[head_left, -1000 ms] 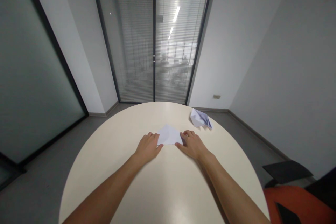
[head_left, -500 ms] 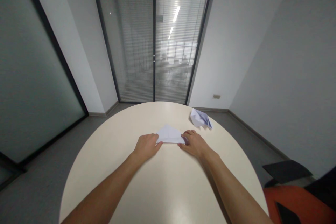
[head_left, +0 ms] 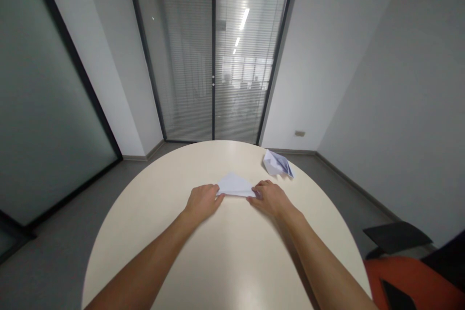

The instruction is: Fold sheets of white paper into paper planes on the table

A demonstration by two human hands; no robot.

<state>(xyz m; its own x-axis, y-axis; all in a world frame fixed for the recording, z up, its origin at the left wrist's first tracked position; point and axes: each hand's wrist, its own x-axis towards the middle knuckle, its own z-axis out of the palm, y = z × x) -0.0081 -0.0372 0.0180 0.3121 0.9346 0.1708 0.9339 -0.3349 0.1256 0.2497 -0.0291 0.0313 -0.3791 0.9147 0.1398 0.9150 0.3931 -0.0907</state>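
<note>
A white sheet of paper (head_left: 234,184), folded to a low triangle with its point away from me, lies in the middle of the round table. My left hand (head_left: 204,202) pinches its left corner between thumb and fingers. At the opposite corner my right hand (head_left: 268,197) is closed on the paper in the same way. Along the near edge, between the two thumbs, a narrow strip is turned up. Both corners of the paper are partly hidden under my fingers.
A folded, crumpled-looking paper piece (head_left: 277,163) rests at the far right rim of the cream round table (head_left: 218,266). An orange chair (head_left: 407,276) with black armrests stands to the right. Beyond the table is a glass door (head_left: 189,58) with blinds.
The near edge of the paper has lifted slightly and shows a folded strip. Both hands stay almost in place, and the other paper piece has not moved.
</note>
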